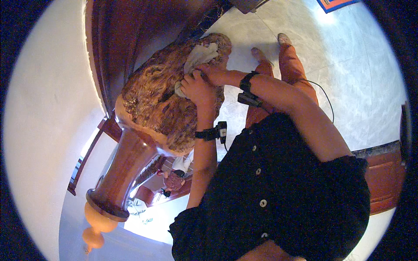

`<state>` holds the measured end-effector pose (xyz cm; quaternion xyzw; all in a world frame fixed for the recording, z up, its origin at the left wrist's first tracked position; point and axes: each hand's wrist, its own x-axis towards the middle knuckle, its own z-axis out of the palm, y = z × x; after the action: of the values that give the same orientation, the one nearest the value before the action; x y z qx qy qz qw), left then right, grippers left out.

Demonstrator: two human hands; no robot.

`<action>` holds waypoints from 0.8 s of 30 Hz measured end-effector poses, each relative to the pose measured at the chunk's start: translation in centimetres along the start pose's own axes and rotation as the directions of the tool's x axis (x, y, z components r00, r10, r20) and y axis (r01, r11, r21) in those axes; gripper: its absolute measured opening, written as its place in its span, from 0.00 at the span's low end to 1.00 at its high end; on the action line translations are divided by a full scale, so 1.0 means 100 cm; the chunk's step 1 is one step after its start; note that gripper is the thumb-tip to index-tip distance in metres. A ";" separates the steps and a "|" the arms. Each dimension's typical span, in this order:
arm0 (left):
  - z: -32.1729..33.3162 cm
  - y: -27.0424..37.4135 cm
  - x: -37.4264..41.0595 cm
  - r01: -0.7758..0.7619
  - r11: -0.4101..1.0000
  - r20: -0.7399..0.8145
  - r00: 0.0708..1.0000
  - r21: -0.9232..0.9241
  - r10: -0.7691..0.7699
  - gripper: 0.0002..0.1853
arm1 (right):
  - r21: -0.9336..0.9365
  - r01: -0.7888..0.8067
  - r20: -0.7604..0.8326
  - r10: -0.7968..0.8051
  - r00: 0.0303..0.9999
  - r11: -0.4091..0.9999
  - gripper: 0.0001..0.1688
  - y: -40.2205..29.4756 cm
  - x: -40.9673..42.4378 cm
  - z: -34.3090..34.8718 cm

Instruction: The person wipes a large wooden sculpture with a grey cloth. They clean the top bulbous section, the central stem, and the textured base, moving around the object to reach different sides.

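A pale, crumpled cloth (200, 56) lies on the rough top of a large brown piece, seemingly wood or burl (152, 94), left of my body. My right hand (212, 74) grips the cloth near its middle; its fingertips are partly hidden. Right beside it, touching or almost touching, my left hand (198, 89) has its fingers bent over a lower bunch of the same cloth, against the rough surface. Each wrist wears a black strap with a small device. The brown piece has a smooth, lighter edge on its lower left.
A glossy turned wooden post (130, 163) with a rounded, lighter finial (99, 217) stands beside the rough piece. Dark wood panelling (143, 19) rises behind it. A cable (328, 94) runs near my legs over the pale floor. Another person (174, 179) is farther off, at the lower left.
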<state>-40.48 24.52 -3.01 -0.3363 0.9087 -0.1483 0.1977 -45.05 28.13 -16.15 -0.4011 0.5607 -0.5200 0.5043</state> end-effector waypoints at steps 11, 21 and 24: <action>0.020 0.007 0.005 0.016 0.963 0.084 0.996 0.269 -0.040 0.21 | 0.093 0.086 -0.199 -0.066 0.978 0.992 0.37 0.005 -0.013 -0.012; 0.029 0.001 0.017 -0.031 0.979 0.089 0.996 0.201 0.014 0.27 | 0.236 -0.048 -0.099 0.073 0.992 0.971 0.32 0.027 -0.001 -0.011; 0.028 0.010 0.015 -0.071 0.980 0.060 0.996 0.185 0.061 0.27 | 0.168 -0.057 -0.124 0.079 0.989 0.984 0.30 0.029 -0.013 -0.020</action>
<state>-40.80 23.88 -6.26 -0.2896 0.8958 -0.2174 0.2577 -46.60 30.13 -18.93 -0.3039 0.5611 -0.5720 0.5154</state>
